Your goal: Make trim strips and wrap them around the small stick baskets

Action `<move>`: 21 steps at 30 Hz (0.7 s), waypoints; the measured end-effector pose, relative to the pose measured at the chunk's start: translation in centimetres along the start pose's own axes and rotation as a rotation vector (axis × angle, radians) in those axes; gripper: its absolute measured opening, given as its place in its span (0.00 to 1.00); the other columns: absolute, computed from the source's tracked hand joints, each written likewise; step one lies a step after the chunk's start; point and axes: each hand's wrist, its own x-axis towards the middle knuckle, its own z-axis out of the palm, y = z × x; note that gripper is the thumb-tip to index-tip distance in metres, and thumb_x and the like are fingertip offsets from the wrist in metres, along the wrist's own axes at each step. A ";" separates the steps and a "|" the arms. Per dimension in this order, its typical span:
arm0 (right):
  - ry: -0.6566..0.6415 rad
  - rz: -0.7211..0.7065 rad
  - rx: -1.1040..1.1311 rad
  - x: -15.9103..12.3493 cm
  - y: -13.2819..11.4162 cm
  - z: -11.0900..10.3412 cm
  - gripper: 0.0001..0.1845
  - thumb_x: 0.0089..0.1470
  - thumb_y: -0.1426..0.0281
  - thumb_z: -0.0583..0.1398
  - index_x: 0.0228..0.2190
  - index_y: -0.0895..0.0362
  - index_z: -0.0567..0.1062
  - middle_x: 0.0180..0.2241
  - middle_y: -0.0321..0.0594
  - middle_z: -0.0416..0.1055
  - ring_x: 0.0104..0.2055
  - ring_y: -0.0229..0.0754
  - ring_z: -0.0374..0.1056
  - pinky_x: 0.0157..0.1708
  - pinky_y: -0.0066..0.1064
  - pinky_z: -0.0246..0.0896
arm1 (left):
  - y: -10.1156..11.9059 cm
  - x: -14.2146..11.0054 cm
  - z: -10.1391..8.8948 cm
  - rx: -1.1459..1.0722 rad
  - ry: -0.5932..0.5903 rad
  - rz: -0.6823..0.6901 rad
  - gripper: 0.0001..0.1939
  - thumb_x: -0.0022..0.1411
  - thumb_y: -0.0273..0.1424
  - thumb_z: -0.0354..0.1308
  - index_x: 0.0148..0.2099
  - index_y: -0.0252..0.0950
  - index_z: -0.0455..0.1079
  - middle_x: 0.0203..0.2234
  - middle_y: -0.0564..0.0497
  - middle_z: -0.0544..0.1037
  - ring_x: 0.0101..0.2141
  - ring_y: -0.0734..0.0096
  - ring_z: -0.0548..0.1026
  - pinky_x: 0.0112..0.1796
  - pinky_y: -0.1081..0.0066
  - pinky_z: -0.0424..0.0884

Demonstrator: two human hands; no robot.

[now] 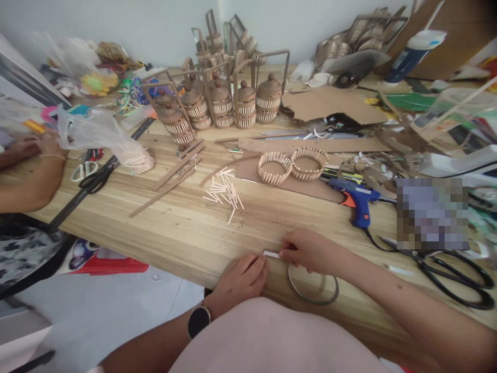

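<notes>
Near the table's front edge, a short white strip [272,254] spans the gap between my hands. My right hand [305,250] pinches its right end between thumb and fingers. My left hand [244,275], palm down with its fingers curled together, meets the strip's left end at the fingertips. Below my right hand is a thin dark ring [313,302]; its upper part is hidden by the fingers, and I cannot tell whether they grip it. Farther in lie a loose pile of small pale sticks [225,190] and two round stick-walled bands, a left band [274,178] and a right band [309,175].
A blue glue gun [362,206] and large black scissors [446,272] lie at the right. Lidded miniature baskets [245,106] with tall handles stand at the back. Wooden strips [171,187] and a plastic bag [104,137] are left of centre. Another person's arm [37,181] rests at the left.
</notes>
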 end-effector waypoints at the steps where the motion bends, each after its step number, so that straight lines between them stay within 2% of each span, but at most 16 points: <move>1: -0.010 0.005 -0.003 0.1 0.0 0.0 0.11 0.53 0.70 0.55 0.25 0.59 0.76 0.22 0.37 0.75 0.19 0.34 0.67 0.20 0.24 0.54 | 0.0 0.0 0.0 -0.001 -0.003 0.001 0.13 0.69 0.27 0.49 0.52 0.27 0.69 0.43 0.41 0.78 0.43 0.63 0.73 0.41 0.68 0.74; 7: -0.032 0.020 -0.060 0.3 -0.2 -0.2 0.13 0.53 0.69 0.55 0.25 0.59 0.77 0.22 0.39 0.77 0.19 0.35 0.68 0.20 0.25 0.54 | 0.0 0.0 0.1 -0.004 0.017 0.001 0.13 0.69 0.27 0.49 0.51 0.27 0.69 0.43 0.42 0.78 0.44 0.63 0.73 0.41 0.68 0.74; 17: -0.035 0.009 -0.200 0.3 -1.5 -0.6 0.15 0.54 0.72 0.55 0.23 0.59 0.80 0.22 0.40 0.77 0.20 0.37 0.69 0.24 0.26 0.55 | -0.2 -0.1 0.2 -0.003 -0.065 0.028 0.15 0.69 0.28 0.48 0.54 0.28 0.67 0.45 0.40 0.77 0.46 0.63 0.73 0.41 0.68 0.74; 21: -0.020 0.004 -0.233 0.2 -1.6 -0.6 0.14 0.54 0.72 0.56 0.24 0.58 0.80 0.21 0.39 0.77 0.20 0.37 0.69 0.25 0.26 0.56 | -0.2 -0.1 0.1 -0.001 -0.038 0.020 0.14 0.69 0.27 0.48 0.52 0.27 0.68 0.44 0.40 0.78 0.45 0.63 0.73 0.40 0.69 0.74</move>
